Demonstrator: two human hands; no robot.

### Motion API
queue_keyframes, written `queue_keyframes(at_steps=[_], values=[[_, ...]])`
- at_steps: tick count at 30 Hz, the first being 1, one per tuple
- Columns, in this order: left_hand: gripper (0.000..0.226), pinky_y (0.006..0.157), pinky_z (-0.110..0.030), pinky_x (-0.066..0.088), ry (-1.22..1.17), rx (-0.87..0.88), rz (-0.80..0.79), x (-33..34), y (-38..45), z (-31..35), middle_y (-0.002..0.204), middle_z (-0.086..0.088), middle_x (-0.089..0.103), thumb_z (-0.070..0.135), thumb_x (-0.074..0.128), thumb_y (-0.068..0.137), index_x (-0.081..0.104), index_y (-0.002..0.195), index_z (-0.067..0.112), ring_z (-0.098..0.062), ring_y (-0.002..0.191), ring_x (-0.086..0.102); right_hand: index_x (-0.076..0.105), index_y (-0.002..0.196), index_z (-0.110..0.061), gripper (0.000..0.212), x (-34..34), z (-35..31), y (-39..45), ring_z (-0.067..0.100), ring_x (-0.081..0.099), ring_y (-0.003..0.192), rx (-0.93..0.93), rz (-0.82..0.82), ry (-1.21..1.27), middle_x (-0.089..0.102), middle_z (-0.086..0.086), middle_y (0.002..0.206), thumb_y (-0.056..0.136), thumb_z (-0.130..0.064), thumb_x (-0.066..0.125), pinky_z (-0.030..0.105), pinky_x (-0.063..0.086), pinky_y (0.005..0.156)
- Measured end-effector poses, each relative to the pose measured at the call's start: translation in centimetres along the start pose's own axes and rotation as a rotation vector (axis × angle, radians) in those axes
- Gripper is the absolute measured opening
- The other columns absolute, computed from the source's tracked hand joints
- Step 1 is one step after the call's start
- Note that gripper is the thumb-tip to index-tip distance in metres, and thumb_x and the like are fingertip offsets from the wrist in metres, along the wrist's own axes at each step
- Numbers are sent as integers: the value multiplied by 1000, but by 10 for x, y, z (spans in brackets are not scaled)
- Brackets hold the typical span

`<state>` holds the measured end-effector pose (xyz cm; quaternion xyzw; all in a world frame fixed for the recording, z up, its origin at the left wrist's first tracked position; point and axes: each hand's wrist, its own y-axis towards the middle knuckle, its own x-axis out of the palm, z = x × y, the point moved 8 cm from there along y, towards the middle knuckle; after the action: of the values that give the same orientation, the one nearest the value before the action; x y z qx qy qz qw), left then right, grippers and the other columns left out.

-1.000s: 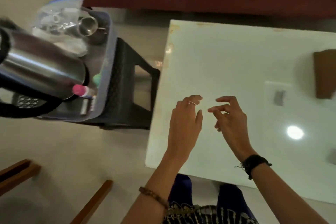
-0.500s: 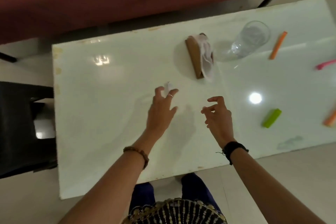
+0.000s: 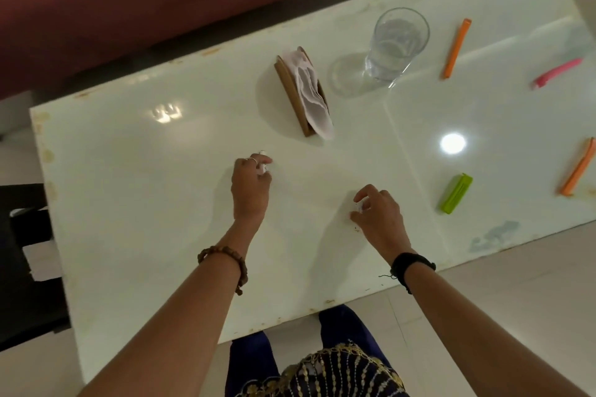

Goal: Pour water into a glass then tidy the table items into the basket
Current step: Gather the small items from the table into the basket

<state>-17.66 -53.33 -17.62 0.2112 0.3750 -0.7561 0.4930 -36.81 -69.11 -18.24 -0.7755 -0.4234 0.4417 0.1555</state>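
The left hand is over the middle of the white worktop, its fingers curled around a small whitish item that shows only at the fingertips; what the item is cannot be told. The right hand hovers just right of it, nearer the person, with thumb and fingers bent toward each other; a small pale spot sits at the fingertips, but whether this grip pinches anything cannot be told.

Beyond the left hand stands a brown napkin holder with white napkins leaning in it. Right of the holder, well apart from both hands, stands the glass, upright, with water in it. A green clip lies near the right hand, to its right. Farther right an orange clip lies at the picture's edge. Another orange stick lies just right of the glass, and a pink one farther out. A dark stool stands at the worktop's left end. The basket is out of view.
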Motion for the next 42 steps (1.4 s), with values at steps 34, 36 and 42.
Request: queue_keyframes(at_steps=[34, 36, 42], values=[[37, 80, -31, 44, 14, -369, 306, -497, -93, -413, 106, -20, 62, 1, 56, 82, 57, 118, 8, -34, 97, 58, 52, 83, -10, 13, 536, -423, -299, 21, 53, 78, -770, -716, -277, 55, 5, 81, 81, 0, 60, 18, 35, 56], [30, 86, -39, 45, 177, -382, 169, -485, -76, -427, 114, -17, 59, 13, 53, 87, 57, 117, 15, -37, 105, 56, 45, 73, -12, 20, 558, -416, -305, 29, 51, 77, -834, -652, -427, 48, 4, 72, 81, 4, 53, 24, 30, 59], [24, 91, -44, 46, 369, -493, 36, -468, -61, -448, 122, -20, 56, 13, 44, 94, 53, 116, 6, -40, 113, 53, 57, 102, 0, 20, 576, -405, -299, 42, 60, 92, -850, -412, -643, 63, 20, 94, 86, 3, 46, 33, 34, 62]])
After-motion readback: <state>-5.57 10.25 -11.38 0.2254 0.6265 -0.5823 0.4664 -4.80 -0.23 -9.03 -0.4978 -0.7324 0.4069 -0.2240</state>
